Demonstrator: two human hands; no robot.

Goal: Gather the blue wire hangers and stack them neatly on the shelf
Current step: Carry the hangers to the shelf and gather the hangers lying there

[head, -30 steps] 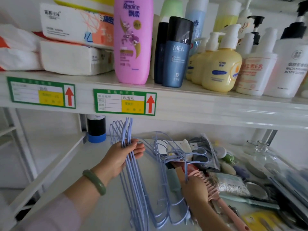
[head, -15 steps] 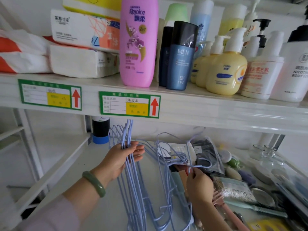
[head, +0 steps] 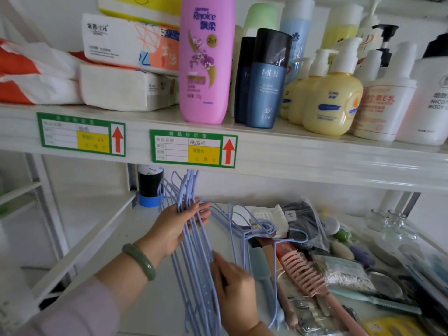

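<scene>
left hand [head: 173, 229] grips blue hangers [head: 194, 251], right hand [head: 234, 284] pinches them, below "rejoice" [head: 206, 61] and "men" [head: 268, 81] bottles.

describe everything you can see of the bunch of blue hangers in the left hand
The bunch of blue hangers is several thin, pale blue, coated-looking wire hangers pressed together side by side. It stands roughly upright on the lower shelf, hooks up near the upper shelf's edge, lower ends running out of the bottom of the view. The left hand grips it just below the hooks, and the right hand touches its lower wires. A few more hangers lie loose to its right.
</scene>
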